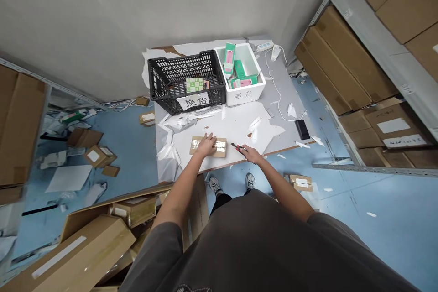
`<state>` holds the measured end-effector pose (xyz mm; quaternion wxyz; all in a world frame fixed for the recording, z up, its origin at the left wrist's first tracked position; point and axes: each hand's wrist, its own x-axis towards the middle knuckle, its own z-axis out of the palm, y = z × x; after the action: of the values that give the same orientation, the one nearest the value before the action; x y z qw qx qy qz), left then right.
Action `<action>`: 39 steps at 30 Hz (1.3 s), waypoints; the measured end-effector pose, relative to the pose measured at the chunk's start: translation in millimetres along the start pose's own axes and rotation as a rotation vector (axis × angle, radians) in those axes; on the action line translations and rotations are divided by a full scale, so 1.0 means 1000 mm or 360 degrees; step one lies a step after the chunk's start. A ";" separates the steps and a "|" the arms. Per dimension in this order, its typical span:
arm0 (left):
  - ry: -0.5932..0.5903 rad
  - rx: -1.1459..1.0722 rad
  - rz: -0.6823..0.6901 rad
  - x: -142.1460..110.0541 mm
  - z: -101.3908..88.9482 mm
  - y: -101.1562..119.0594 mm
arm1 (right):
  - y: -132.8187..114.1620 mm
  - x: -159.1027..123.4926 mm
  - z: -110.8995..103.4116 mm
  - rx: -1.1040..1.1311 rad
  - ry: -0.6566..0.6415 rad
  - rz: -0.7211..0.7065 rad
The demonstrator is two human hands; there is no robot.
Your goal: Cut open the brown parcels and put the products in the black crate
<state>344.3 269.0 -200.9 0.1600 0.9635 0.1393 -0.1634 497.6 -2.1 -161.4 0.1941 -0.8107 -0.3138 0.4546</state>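
- Dark grey shirt (253, 242), up close.
- I read 换货 on the black crate (217, 96) and white foam box (256, 92).
- Small brown box (219, 152), shiny tape (221, 147) on top, near the tabletop (290, 96) edge; left hand (207, 145) over it, fingers spread.
- Right hand (251, 153), fingers wrapped round a red-and-black knife (237, 147).
- Blue floor (342, 210).

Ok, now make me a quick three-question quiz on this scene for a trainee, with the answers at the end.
1. Multiple choice. From the person's viewpoint, where does the black crate stand relative to the white foam box?
A) To its left
B) To its right
C) Underneath it

2. True or false: the left hand rests on a small cardboard box.

3. Fill in the blank: the right hand holds a ____.

Key: 1. A; 2. True; 3. knife
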 end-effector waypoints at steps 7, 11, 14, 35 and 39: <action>-0.0003 0.0019 -0.0067 -0.007 0.006 0.006 | 0.010 0.007 0.005 -0.0096 0.0094 -0.0021; 0.0121 0.0018 -0.0094 -0.015 0.022 0.012 | 0.005 0.014 0.010 -0.0220 0.0089 -0.0070; 0.0221 -0.0005 -0.0100 -0.023 0.038 0.014 | 0.000 0.018 0.013 -0.0427 0.0075 -0.0089; 0.0845 -0.0235 -0.0138 -0.016 0.108 0.008 | -0.003 0.048 0.023 -0.1149 0.0263 -0.0292; 0.0908 -0.0258 -0.0143 -0.015 0.114 0.006 | 0.001 0.051 0.020 -0.1163 0.0271 -0.0350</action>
<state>302.3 220.1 -296.0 0.1835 0.9475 0.2337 0.1185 500.3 32.3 -203.6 -0.0344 -0.8228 -0.5227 0.2205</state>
